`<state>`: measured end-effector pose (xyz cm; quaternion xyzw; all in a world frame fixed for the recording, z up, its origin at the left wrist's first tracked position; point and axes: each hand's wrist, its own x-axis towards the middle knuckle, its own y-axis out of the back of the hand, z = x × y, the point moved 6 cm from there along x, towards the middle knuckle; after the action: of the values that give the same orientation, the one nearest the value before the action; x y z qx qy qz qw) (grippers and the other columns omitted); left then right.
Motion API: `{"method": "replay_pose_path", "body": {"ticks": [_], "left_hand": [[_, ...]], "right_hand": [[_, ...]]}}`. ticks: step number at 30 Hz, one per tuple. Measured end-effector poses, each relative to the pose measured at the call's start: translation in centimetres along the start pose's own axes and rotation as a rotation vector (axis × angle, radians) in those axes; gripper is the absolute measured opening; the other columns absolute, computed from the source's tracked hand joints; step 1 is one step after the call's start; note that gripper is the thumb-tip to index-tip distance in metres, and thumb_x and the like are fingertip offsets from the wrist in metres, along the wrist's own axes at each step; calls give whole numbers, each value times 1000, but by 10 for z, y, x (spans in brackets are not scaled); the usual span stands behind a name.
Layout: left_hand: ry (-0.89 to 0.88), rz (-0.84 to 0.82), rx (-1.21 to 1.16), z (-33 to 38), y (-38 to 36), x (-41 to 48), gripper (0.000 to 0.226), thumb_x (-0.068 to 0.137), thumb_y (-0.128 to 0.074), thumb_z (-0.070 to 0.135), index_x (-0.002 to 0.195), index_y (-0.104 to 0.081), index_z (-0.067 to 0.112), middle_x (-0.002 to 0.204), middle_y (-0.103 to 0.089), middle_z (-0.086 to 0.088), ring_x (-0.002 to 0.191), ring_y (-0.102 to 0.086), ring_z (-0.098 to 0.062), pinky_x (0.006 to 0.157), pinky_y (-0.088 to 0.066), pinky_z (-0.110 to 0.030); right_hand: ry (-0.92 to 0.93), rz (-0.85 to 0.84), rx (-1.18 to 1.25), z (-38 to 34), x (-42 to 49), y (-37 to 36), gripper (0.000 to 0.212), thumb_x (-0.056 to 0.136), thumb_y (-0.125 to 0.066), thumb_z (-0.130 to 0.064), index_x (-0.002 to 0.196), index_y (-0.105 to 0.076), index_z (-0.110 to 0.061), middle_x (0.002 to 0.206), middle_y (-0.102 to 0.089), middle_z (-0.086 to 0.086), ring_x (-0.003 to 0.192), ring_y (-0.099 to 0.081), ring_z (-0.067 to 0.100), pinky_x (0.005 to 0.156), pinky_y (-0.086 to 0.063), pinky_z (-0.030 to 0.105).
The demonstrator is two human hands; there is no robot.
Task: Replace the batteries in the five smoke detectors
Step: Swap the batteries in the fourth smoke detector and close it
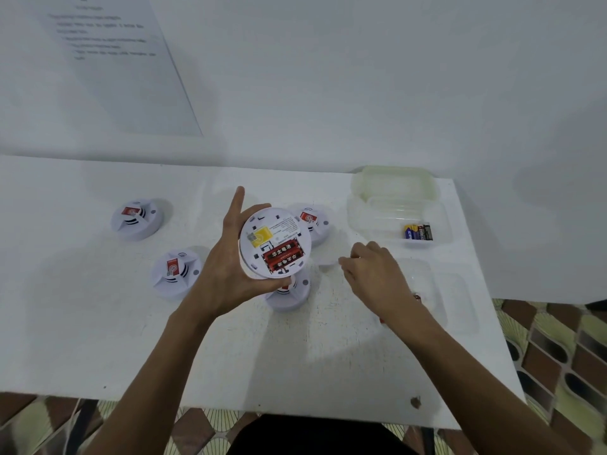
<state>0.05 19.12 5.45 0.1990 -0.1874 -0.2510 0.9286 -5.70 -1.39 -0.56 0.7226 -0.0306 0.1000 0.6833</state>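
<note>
- Head view: a smoke detector (275, 243) is being held up above the middle of the table (98, 339) by the left hand (226, 257), its underside turned toward the camera, with the palm cupped round the left rim and the fingers wrapped firmly about the edge.
- Two red batteries (281, 256) are being shown side by side in the open bay; a yellow patch and a printed label are lying on the far part of the same face.
- The right hand (371, 267) is being held low just right of the detector, fingers curled; whether a white cover is being pinched or only touched cannot be told, since the view there is pale and blurred.
- The step in hand is judged to be lifting the red cells out: the detector is best kept steady and tilted, and each cell pried from one end.
- Fresh batteries (417, 232) are lying in a clear container (368, 221) at the far right.
- Four other detectors are resting dome-up around the held one.
</note>
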Motion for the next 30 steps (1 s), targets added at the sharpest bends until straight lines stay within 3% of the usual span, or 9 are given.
{"method": "replay_pose_path", "body": {"ticks": [2, 6, 12, 15, 18, 21, 22, 26, 30], "left_hand": [[-4, -6, -5, 0, 0, 1, 127, 57, -85, 30, 148, 3, 18, 135, -35, 30, 128, -39, 2, 96, -35, -6], [-7, -7, -32, 0, 0, 2, 125, 59, -83, 37, 148, 3, 19, 135, -35, 31, 128, -39, 2, 96, -34, -6], [5, -11, -61, 3, -2, 1, 124, 61, -82, 42, 148, 2, 17, 135, -35, 32, 128, -38, 2, 95, -35, -5], [3, -10, -64, 4, -1, 1, 123, 61, -81, 44, 148, 2, 16, 135, -34, 34, 128, -38, 3, 96, -34, -5], [10, 9, -58, 6, 0, 0, 125, 60, -80, 49, 148, 1, 16, 136, -33, 34, 127, -38, 6, 94, -34, -3], [1, 14, -43, 12, -2, 1, 121, 59, -80, 49, 147, 1, 26, 143, -32, 17, 127, -38, 6, 95, -34, -3], [-6, 19, -35, 14, -3, 2, 120, 60, -80, 49, 146, 1, 31, 145, -31, 13, 127, -37, 6, 96, -34, -4], [-32, 40, -33, 21, -9, 4, 114, 61, -76, 56, 142, 2, 42, 139, -30, 33, 128, -37, 5, 98, -33, -6], [-43, 73, 21, 27, -10, 3, 103, 59, -69, 70, 135, 2, 63, 150, -25, 9, 133, -35, -4, 105, -33, -14]], "right_hand": [[60, -48, -82, -7, 4, -11, 8, 77, -77, -11, 83, -77, -17, 65, -56, 4, 60, -51, 22, 55, -31, 29], [73, -194, -130, -6, 6, -24, 26, 96, -55, -31, 117, -68, -25, 86, -60, 1, 85, -54, 23, 77, -40, 33], [-33, -297, -19, 5, 10, -24, 33, 96, -52, -42, 116, -71, -23, 102, -64, 1, 96, -54, 22, 82, -37, 32], [-163, -165, 345, 6, 4, -1, 28, 95, -56, -43, 106, -75, -24, 96, -66, -2, 87, -58, 15, 73, -43, 28], [-250, 150, 734, -6, -6, 51, 9, 93, -63, -24, 90, -71, -21, 87, -65, -8, 76, -60, 6, 67, -50, 20], [-272, 227, 944, -32, -14, 87, 6, 92, -65, -18, 94, -62, -22, 97, -63, -6, 83, -61, 3, 68, -49, 10], [-276, 209, 981, -40, -15, 89, 8, 90, -67, -20, 96, -61, -22, 101, -62, -6, 85, -62, 3, 70, -51, 11], [-337, 169, 966, -57, -16, 77, 19, 84, -74, -26, 97, -61, -21, 111, -58, -3, 90, -65, 9, 73, -58, 22], [-413, 224, 974, -58, -18, 74, 24, 83, -76, -24, 98, -59, -20, 107, -60, -4, 88, -67, 9, 72, -55, 12]]}}
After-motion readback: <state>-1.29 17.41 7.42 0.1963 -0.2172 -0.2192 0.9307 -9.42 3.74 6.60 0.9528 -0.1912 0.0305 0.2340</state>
